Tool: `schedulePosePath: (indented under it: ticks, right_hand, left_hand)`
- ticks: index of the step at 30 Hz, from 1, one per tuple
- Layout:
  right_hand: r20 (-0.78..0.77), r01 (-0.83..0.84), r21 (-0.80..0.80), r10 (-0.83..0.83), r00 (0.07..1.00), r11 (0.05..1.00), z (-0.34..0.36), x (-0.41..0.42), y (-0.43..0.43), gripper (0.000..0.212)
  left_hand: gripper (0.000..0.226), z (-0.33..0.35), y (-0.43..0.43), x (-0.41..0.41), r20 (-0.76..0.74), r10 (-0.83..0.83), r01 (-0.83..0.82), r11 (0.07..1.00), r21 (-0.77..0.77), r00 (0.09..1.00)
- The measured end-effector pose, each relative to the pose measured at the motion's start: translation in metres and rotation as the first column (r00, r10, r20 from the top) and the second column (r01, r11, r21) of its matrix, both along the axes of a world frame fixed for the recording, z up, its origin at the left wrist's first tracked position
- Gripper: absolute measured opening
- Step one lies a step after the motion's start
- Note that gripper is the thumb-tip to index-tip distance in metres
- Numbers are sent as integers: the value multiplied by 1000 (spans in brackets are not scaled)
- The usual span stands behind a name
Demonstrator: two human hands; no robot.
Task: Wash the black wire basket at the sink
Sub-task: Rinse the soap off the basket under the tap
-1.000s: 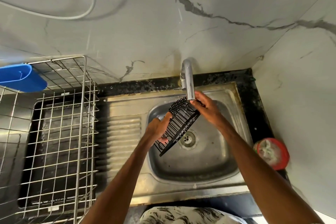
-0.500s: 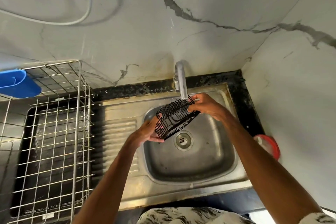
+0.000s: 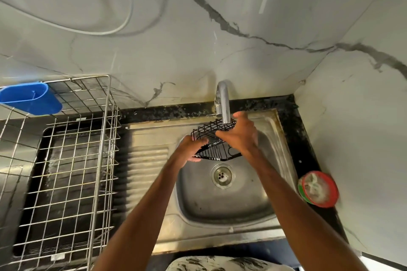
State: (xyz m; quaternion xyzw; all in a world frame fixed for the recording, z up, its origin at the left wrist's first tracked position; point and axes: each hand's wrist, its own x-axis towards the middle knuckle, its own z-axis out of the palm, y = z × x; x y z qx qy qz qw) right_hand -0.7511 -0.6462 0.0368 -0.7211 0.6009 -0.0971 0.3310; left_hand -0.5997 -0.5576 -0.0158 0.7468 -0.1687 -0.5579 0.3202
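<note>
Far left, a blue caddy (image 3: 30, 100) hangs on the steel dish rack (image 3: 66, 160). Over the sink (image 3: 220, 202), our left hand (image 3: 191, 149) curls its grip round the left edge of the black wire basket (image 3: 217, 153), which is tilted just under the tap (image 3: 223, 103). Our right hand (image 3: 240, 136) lies over the basket's right side, blurred, so we cannot tell its grip. A red-rimmed tub (image 3: 318, 189) sits on the surface, far right.

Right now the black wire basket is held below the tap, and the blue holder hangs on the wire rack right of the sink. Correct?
No. The head view shows the wire rack, with the blue holder on it, left of the sink, not right. The black wire basket is indeed held below the tap.
</note>
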Motion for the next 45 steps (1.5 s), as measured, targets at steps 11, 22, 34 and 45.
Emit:
schedulePosePath:
  ticks: [11,22,34,45]
  right_hand:
    - [-75,-395,-162,388,919,904,-28,-4,62,81]
    - [261,-328,69,301,917,942,-77,-33,21,55]
    - [247,-541,-238,589,770,807,-37,10,46,66]
    - [199,-390,78,369,908,918,-58,-14,33,77]
  left_hand:
    - [17,-13,5,-8,81,77,-79,997,19,994]
    - [12,-21,32,17,-40,160,-153,977,148,986]
    - [25,-23,14,27,-58,151,-130,954,270,987]
    - [26,-4,16,25,-116,104,-64,950,305,988]
